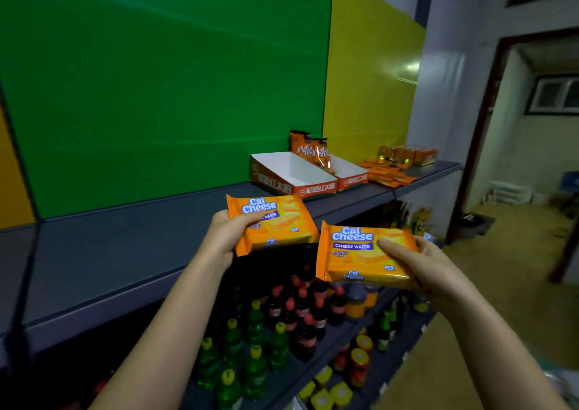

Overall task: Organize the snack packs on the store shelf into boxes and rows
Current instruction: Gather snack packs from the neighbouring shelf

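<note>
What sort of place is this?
Probably a small shop: grey shelving with open display boxes, rows of soft-drink bottles below, and two Cal Cheese wafer packs held up for stocking.

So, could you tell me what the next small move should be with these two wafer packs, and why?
Probably lower the left pack flat onto the grey shelf: left hand and right hand each grip one in the air, the right pack farther from it.

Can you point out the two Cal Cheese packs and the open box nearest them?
Left Cal Cheese pack [282, 221]: head view, middle of front.
Right Cal Cheese pack [354, 253]: head view, middle of front.
Open box [293, 169]: head view, white inside.
</note>
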Available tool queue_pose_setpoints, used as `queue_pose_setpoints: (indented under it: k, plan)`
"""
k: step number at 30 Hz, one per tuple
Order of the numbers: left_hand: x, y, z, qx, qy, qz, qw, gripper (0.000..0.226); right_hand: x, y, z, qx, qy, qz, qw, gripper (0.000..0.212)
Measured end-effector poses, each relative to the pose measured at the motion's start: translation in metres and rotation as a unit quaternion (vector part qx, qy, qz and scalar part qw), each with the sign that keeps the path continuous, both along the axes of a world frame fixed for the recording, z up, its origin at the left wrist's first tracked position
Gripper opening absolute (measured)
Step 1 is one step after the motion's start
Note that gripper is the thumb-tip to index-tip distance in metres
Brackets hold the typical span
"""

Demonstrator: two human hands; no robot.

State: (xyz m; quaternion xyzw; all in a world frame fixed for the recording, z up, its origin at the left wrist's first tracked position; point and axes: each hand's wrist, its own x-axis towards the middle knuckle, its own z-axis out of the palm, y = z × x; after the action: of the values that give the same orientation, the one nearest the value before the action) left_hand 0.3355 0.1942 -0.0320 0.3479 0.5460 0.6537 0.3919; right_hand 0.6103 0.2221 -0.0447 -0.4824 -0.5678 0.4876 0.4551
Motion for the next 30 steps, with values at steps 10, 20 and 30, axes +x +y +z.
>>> queue_pose_setpoints:
  k: [10, 20, 30]
  plan:
    - [0.041, 0.098, 0.013, 0.016, 0.020, 0.015, 1.000, 0.009, 0.032, 0.091, 0.003, -0.012, 0.012, 0.017, 1.000, 0.042]
    - [0.028, 0.237, 0.051, 0.041, 0.056, 0.043, 0.997, 0.011, 0.016, 0.234, 0.029, 0.022, 0.011, 0.068, 0.997, 0.050]
    - [-0.006, 0.328, 0.056, 0.027, 0.081, 0.109, 0.990, 0.010, -0.021, 0.357, 0.041, 0.051, 0.036, 0.136, 0.989, 0.048]
